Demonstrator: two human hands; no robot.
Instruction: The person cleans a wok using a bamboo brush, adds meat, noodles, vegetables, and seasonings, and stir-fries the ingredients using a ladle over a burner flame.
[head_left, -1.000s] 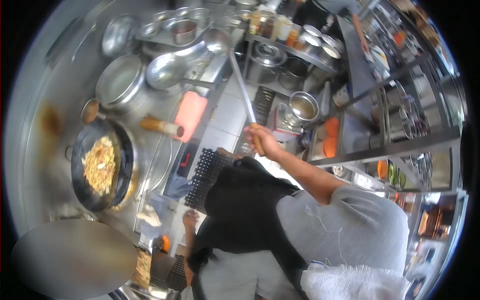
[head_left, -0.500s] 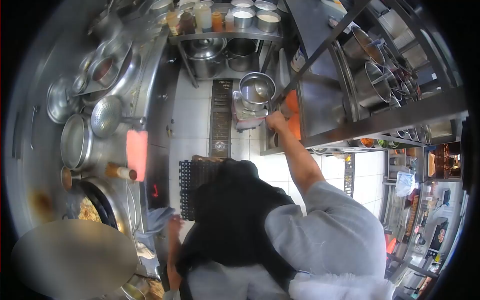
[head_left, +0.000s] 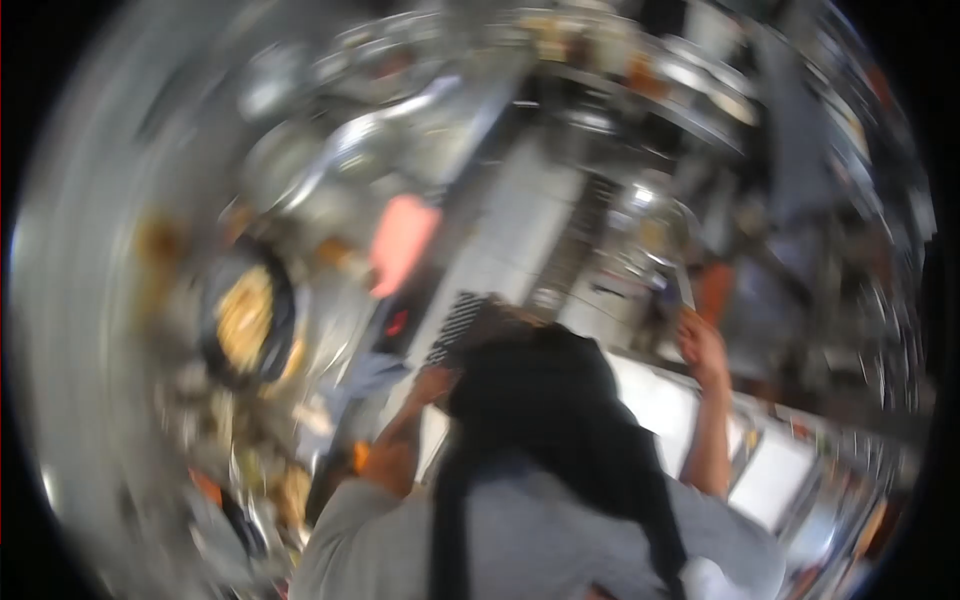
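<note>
Blur smears much of the view. On the right, my right hand point(head_left: 703, 348) is closed around the thin handle of a ladle point(head_left: 686, 285), which reaches toward the metal pot point(head_left: 640, 205). Whether the ladle's bowl is inside the pot or over its edge is too smeared to tell. My left hand point(head_left: 434, 385) hangs low at the left of my dark apron point(head_left: 540, 390), close to a grey-blue cloth point(head_left: 372, 374) at the counter's edge. Its fingers are blurred, and I cannot tell whether it touches the cloth.
Along the left counter sits a black pan point(head_left: 288, 325) with yellowish food point(head_left: 245, 318) in it. A pink-red handle cover point(head_left: 403, 243) juts over the counter edge. Metal shelving point(head_left: 850, 400) stands on the right, and a rack of bottles and pots point(head_left: 640, 80) is ahead.
The view has swung left, bringing the pan of food into fuller sight. My right hand has drawn back toward my body with the ladle handle. My torso is more upright.
</note>
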